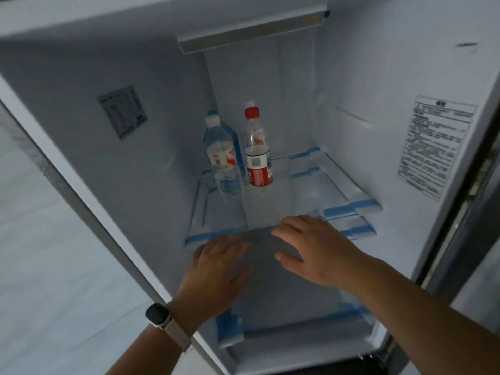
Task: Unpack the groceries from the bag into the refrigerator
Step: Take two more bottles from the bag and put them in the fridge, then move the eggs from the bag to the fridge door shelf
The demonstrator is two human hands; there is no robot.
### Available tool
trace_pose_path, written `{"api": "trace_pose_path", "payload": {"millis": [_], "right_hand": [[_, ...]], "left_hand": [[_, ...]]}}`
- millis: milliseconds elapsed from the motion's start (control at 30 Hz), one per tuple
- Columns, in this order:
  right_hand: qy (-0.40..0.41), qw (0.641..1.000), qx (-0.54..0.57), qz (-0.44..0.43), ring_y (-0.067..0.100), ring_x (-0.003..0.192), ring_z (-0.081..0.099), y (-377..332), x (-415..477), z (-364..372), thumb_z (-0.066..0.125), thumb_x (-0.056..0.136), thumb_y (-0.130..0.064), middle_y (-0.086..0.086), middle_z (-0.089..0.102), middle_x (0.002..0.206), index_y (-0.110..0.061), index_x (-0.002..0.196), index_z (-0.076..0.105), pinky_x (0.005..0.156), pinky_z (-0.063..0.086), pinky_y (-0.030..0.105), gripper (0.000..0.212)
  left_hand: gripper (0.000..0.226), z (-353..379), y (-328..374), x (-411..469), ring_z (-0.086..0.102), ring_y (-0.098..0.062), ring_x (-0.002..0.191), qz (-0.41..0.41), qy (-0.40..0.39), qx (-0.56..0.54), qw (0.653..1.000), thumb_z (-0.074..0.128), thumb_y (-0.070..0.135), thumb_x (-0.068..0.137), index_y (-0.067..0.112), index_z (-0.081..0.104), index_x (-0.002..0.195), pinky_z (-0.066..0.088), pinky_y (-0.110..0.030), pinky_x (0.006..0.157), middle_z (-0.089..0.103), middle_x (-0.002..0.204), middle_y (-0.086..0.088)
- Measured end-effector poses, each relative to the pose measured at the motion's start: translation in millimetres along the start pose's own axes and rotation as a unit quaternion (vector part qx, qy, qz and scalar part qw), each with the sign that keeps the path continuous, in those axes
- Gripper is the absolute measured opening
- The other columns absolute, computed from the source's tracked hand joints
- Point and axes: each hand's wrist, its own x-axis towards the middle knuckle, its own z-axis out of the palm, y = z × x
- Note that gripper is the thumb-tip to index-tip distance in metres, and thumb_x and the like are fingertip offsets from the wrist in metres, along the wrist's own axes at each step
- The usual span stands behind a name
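Both hands, left hand (219, 269) and right hand (313, 249), hover flat-fingered (holding nothing) at the refrigerator (108, 163) shelf (303, 196); bottles (258, 150) behind.

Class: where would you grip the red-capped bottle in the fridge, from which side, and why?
Probably round its straight labelled body, from the front right: the red-capped bottle stands upright, the white-capped bottle crowds its left, and bare shelf lies right of it.

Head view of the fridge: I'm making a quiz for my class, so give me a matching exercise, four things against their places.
1 red-capped bottle; 2 watch; 3 large printed label; 4 small sticker.
A on a wrist; B right inner wall; C left inner wall; D upright on the glass shelf.
Pairs: 1-D, 2-A, 3-B, 4-C.
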Motion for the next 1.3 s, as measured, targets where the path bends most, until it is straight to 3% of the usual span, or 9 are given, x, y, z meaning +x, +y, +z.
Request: {"api": "trace_pose_path", "payload": {"millis": [133,267,367,533,733,833,967,1133,1300], "right_hand": [[-0.015,1.000,0.013,-0.024,0.017,0.135,0.035,-12,-13,12,0.032,0.096,-0.058,-0.005,0.040,0.147,-0.028,0.147,0.037,0.110,0.027,0.033,0.060],[-0.035,0.998,0.034,-0.049,0.027,0.118,0.055,-23,-16,29,0.032,0.089,-0.059,0.003,0.056,0.132,-0.022,0.133,0.056,0.099,0.045,0.044,0.062],[-0.050,0.994,0.052,-0.077,0.029,0.108,0.061,-39,-21,36,0.038,0.088,-0.056,0.005,0.063,0.123,-0.019,0.124,0.064,0.092,0.050,0.044,0.057],[-0.069,0.988,0.047,-0.129,0.027,0.117,0.054,-75,-25,39,0.029,0.088,-0.058,0.003,0.058,0.130,-0.021,0.130,0.059,0.096,0.047,0.045,0.063],[-0.077,0.980,0.037,-0.179,0.025,0.126,0.049,-134,-24,43,0.024,0.089,-0.060,0.001,0.052,0.140,-0.025,0.135,0.053,0.099,0.043,0.045,0.064],[-0.077,0.975,0.017,-0.207,0.022,0.129,0.046,-174,-26,42,0.027,0.095,-0.058,-0.002,0.048,0.144,-0.026,0.139,0.047,0.103,0.040,0.042,0.058],[-0.097,0.962,0.020,-0.255,0.020,0.132,0.043,-244,-36,58,0.014,0.090,-0.062,-0.002,0.045,0.146,-0.028,0.142,0.043,0.105,0.036,0.039,0.069],[-0.119,0.937,0.030,-0.326,0.025,0.118,0.057,-344,-64,84,0.032,0.093,-0.057,0.003,0.059,0.131,-0.026,0.130,0.056,0.092,0.047,0.042,0.054],[-0.130,0.907,0.043,-0.397,0.027,0.116,0.057,-452,-95,104,0.036,0.091,-0.057,0.003,0.061,0.128,-0.026,0.126,0.059,0.092,0.046,0.043,0.052]], "left_hand": [[0.047,-13,14,-31,0.062,-0.027,0.119,-0.040,-0.032,0.051,0.997,0.047,0.051,0.089,0.029,0.059,0.129,0.047,-0.045,0.099,0.065,0.129,-0.001],[0.050,-27,32,-63,0.054,-0.024,0.129,-0.113,-0.055,0.064,0.990,0.039,0.054,0.093,0.030,0.056,0.134,0.039,-0.042,0.108,0.059,0.138,0.002],[0.059,-35,39,-92,0.049,-0.022,0.134,-0.163,-0.076,0.063,0.982,0.028,0.062,0.093,0.033,0.051,0.139,0.035,-0.042,0.111,0.054,0.144,0.005],[0.053,-48,39,-138,0.053,-0.025,0.130,-0.241,-0.057,0.076,0.966,0.040,0.058,0.093,0.032,0.054,0.137,0.040,-0.045,0.107,0.058,0.140,0.002],[0.054,-71,35,-194,0.059,-0.026,0.124,-0.288,-0.014,0.085,0.954,0.039,0.057,0.092,0.029,0.059,0.133,0.046,-0.047,0.102,0.064,0.133,0.003],[0.054,-88,28,-234,0.060,-0.024,0.122,-0.312,0.002,0.094,0.945,0.040,0.057,0.092,0.028,0.059,0.133,0.047,-0.045,0.101,0.065,0.132,0.005],[0.052,-119,18,-304,0.059,-0.022,0.122,-0.344,0.017,0.105,0.933,0.042,0.055,0.092,0.027,0.060,0.133,0.045,-0.042,0.102,0.065,0.130,0.006],[0.048,-166,14,-415,0.059,-0.021,0.121,-0.400,0.043,0.137,0.905,0.045,0.053,0.093,0.026,0.062,0.130,0.045,-0.041,0.102,0.065,0.128,0.006],[0.048,-204,20,-525,0.060,-0.023,0.121,-0.467,0.046,0.167,0.867,0.044,0.053,0.093,0.026,0.062,0.129,0.046,-0.042,0.100,0.066,0.128,0.004]]}}
